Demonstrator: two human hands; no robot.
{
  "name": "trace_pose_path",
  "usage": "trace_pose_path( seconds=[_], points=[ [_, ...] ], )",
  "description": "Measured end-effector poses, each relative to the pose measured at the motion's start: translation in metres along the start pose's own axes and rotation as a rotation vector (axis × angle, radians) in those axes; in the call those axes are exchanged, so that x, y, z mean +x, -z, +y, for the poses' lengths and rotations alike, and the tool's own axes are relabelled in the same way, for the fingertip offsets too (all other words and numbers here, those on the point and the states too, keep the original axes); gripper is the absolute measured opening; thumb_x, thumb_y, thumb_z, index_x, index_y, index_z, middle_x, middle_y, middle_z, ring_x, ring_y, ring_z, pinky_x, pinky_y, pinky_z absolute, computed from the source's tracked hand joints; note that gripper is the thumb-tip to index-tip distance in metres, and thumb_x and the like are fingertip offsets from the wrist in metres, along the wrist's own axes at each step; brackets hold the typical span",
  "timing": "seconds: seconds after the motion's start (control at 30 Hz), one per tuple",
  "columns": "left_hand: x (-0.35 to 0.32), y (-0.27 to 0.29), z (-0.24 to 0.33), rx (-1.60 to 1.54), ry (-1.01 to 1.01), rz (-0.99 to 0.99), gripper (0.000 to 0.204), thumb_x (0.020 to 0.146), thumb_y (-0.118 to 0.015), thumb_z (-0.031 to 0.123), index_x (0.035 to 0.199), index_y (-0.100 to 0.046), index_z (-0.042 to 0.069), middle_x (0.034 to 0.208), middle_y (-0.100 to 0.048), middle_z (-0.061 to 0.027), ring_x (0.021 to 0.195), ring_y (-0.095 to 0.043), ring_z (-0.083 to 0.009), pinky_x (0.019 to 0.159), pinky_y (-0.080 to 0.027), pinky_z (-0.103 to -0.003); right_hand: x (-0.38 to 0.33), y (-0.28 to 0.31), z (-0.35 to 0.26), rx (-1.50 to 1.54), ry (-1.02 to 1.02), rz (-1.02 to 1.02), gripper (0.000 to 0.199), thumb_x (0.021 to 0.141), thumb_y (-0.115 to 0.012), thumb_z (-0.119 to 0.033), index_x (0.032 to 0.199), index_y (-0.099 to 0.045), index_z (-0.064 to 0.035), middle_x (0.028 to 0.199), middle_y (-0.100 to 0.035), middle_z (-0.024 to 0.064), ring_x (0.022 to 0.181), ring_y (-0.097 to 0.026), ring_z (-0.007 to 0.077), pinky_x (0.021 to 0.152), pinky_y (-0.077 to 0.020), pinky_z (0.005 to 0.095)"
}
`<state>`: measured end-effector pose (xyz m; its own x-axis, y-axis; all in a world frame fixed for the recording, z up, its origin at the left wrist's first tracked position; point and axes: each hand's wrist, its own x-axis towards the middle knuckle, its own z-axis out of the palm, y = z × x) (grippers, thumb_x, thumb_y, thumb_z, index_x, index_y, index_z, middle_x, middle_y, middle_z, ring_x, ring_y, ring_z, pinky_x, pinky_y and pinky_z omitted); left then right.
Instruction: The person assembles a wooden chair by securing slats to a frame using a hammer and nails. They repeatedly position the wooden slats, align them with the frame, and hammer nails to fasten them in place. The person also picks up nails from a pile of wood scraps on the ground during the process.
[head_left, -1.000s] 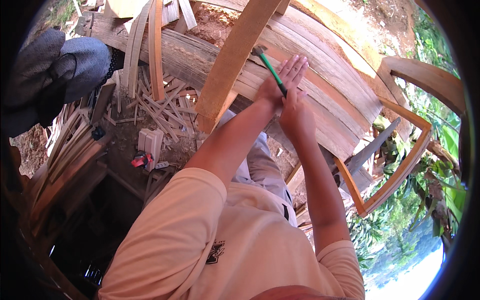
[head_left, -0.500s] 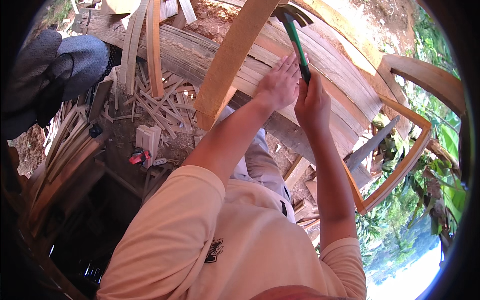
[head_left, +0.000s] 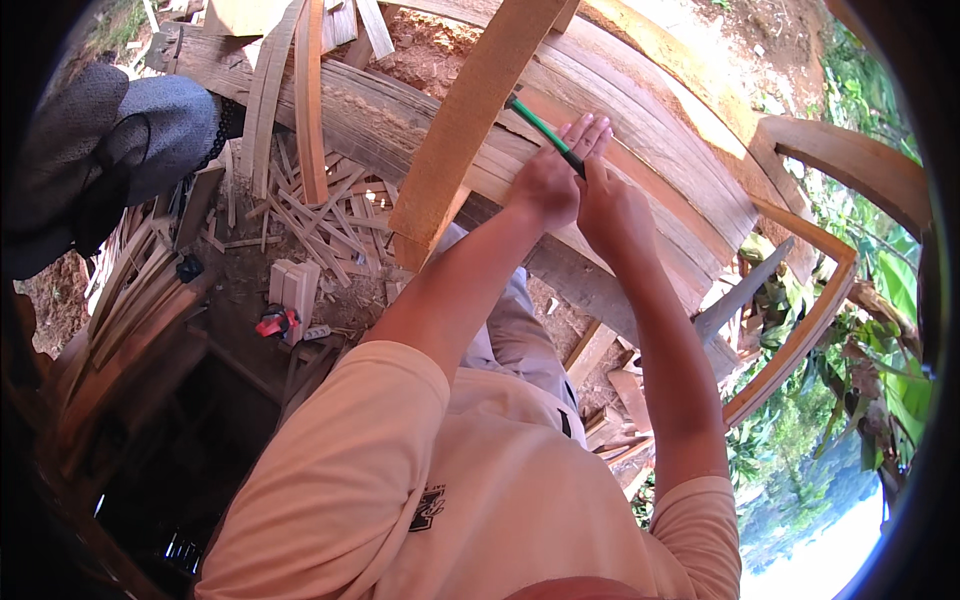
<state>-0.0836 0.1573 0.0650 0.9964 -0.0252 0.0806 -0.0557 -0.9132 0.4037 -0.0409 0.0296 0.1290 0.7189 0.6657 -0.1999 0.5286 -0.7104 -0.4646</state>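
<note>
- Basically, green-handled tool (head_left: 545,133) sits on the curved wooden boards (head_left: 640,150), tip against the leaning plank (head_left: 470,120).
- Our right hand (head_left: 612,205) clamps it; left hand (head_left: 555,175) rests beside, fingers extended.
- Risk as we judge it: tool skids, jabs left fingers.

Dirt ground (head_left: 250,300) under scattered wood offcuts (head_left: 315,205)

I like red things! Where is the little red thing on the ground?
In the head view the small red object lies on the dirt at the left, just below a pale wooden block and well left of the person's arms.
</note>
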Motion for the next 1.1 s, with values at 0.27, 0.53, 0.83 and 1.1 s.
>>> trace_pose_path(
  seconds=[0.27,0.53,0.83,1.1],
  points=[
    [-0.005,0.002,0.007,0.163,-0.034,-0.081,0.066,0.104,-0.035,0.027,0.162,-0.018,0.000,0.170,-0.021,-0.0118,0.158,-0.018,-0.0249,0.129,-0.016,-0.041,-0.003,-0.010,-0.005,-0.061,-0.004,-0.130,0.014,0.102,-0.056,-0.018,0.106,-0.051,-0.0061,0.084,-0.069,0.0221,0.069,-0.067,0.0454,0.058,-0.0516,0.0550],
    [-0.003,-0.002,0.005,0.095,-0.016,-0.085,0.067,0.102,-0.037,0.024,0.163,-0.017,0.001,0.172,-0.016,-0.0112,0.159,-0.014,-0.0256,0.129,-0.015,-0.040,-0.011,-0.024,-0.002,-0.103,-0.116,-0.109,0.023,0.104,-0.053,-0.026,0.110,-0.053,-0.0039,0.085,-0.069,0.0241,0.072,-0.067,0.0468,0.062,-0.0515,0.0587],
    [-0.001,0.003,0.007,0.159,-0.047,-0.058,0.070,0.101,-0.045,0.028,0.162,-0.021,0.004,0.170,-0.022,-0.0094,0.158,-0.018,-0.0277,0.127,-0.023,-0.041,-0.002,-0.024,-0.005,-0.078,-0.108,-0.136,0.017,0.102,-0.051,-0.019,0.109,-0.050,-0.0041,0.082,-0.071,0.0233,0.068,-0.070,0.0441,0.060,-0.0549,0.0555],
    [-0.001,0.002,0.008,0.203,-0.049,-0.073,0.071,0.100,-0.043,0.028,0.162,-0.020,0.002,0.169,-0.023,-0.0127,0.157,-0.020,-0.0298,0.128,-0.021,-0.044,-0.001,-0.007,-0.003,-0.142,-0.102,-0.228,0.018,0.101,-0.050,-0.018,0.110,-0.050,-0.0032,0.084,-0.071,0.0242,0.074,-0.072,0.0420,0.062,-0.0558,0.0534]
  ],
)
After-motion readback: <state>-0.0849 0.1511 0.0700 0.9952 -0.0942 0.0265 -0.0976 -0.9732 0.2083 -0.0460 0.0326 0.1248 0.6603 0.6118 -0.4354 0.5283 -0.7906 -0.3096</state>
